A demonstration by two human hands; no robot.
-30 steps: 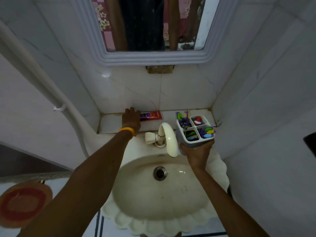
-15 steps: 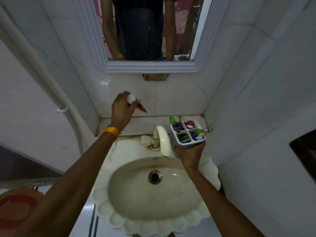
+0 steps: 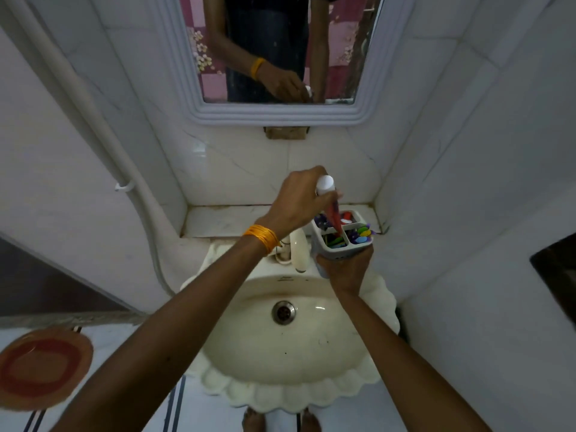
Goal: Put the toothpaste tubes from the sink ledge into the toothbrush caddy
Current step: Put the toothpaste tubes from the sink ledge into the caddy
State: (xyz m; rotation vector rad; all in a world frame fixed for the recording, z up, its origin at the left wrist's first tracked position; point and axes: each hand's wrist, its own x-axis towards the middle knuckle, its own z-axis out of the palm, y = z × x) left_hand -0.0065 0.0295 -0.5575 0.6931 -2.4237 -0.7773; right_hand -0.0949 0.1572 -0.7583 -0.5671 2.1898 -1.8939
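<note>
Toothpaste tube [image 3: 333, 213] was just right of frame center, cap up, tail poking down into the caddy [image 3: 343, 235]. Left hand [image 3: 299, 198] pinched it near the white cap, probably the stiffest spot; the body looked light, soft and squishy. Right hand [image 3: 346, 266] was wrapped around the caddy from below.

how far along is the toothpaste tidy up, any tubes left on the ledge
Nearly done. The sink ledge shows no tubes on its visible part; a stretch behind the hands is hidden. In hand: the left hand holds a red toothpaste tube cap up, its lower end at the caddy, which the right hand holds over the sink. Left: letting the tube drop in. One compartment already holds something red and white, possibly an earlier tube.
</note>
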